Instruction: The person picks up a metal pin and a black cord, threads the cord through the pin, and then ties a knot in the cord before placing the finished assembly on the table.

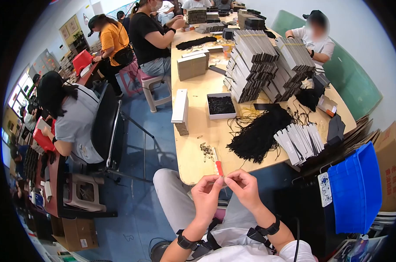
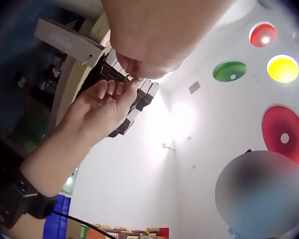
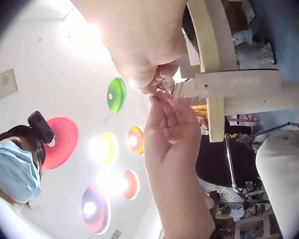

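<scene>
- Something tiny pinched between both sets of fingertips, held over the lap just off the near edge of the wooden table [image 1: 193, 170]; too small to name from the head view, and hidden by fingers in both wrist views.
- Left hand [image 1: 206, 192] closed on that small item, thumb and forefinger meeting the other hand's tips at 12 o'clock from the palm.
- Right hand [image 1: 244, 187] likewise clenched in a fine pinch on the same item, fingertips touching the left's.
- Best done, by the look of it, with the pinch kept light and close to the tips, wrists steady, work kept under the eyes rather than down in the lap.
- Red-handled tool [image 1: 217, 163] lying on the table edge at 12 o'clock from the hands, just beside a small scatter of metal pins [image 1: 206, 150].
- Heap of black cords [image 1: 257, 133] at 1 o'clock, touching a fan of grey tags [image 1: 300, 142].
- White tray of black pieces [image 1: 220, 105] farther up, stacks of grey cards [image 1: 254, 65] beyond.
- Blue plastic bin [image 1: 357, 187] at 3 o'clock, well apart.
</scene>
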Tool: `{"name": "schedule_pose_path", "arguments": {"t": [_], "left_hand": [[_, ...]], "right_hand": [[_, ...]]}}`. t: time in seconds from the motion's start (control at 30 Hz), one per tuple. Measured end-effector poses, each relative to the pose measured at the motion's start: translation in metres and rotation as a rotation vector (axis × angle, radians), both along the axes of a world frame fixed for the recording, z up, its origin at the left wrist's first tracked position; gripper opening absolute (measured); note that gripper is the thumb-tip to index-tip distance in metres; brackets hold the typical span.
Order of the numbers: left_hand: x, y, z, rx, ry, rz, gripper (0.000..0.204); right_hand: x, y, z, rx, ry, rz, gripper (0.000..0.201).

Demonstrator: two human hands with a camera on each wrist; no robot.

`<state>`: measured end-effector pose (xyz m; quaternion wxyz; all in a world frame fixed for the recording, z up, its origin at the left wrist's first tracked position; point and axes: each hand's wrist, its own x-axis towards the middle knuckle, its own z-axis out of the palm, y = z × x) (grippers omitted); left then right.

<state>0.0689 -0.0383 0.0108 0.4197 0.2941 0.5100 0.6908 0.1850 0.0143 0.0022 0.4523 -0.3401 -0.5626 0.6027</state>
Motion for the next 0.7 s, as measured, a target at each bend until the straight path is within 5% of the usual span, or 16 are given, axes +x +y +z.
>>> {"name": "schedule_pose_path", "arguments": {"t": [0.13, 0.3, 0.5, 0.7], "left_hand": [[-0.019, 0.003, 0.001, -0.028, 0.194, 0.13, 0.009], [-0.064, 0.005, -0.016, 0.023, 0.444, 0.276, 0.007], [-0.045, -0.007, -0.016, 0.066, 0.551, 0.056, 0.01], [-0.028, -0.012, -0.003, 0.114, 0.399, -0.085, 0.004]], "right_hand": [[0.016, 0.003, 0.027, 0.0, -0.069, 0.064, 0.008], [0.068, 0.024, 0.025, -0.145, 0.524, 0.307, 0.012], [0.054, 0.029, 0.018, -0.192, 0.334, 0.207, 0.016], [0.034, 0.017, 0.006, -0.294, 0.074, 0.133, 0.016]]}}
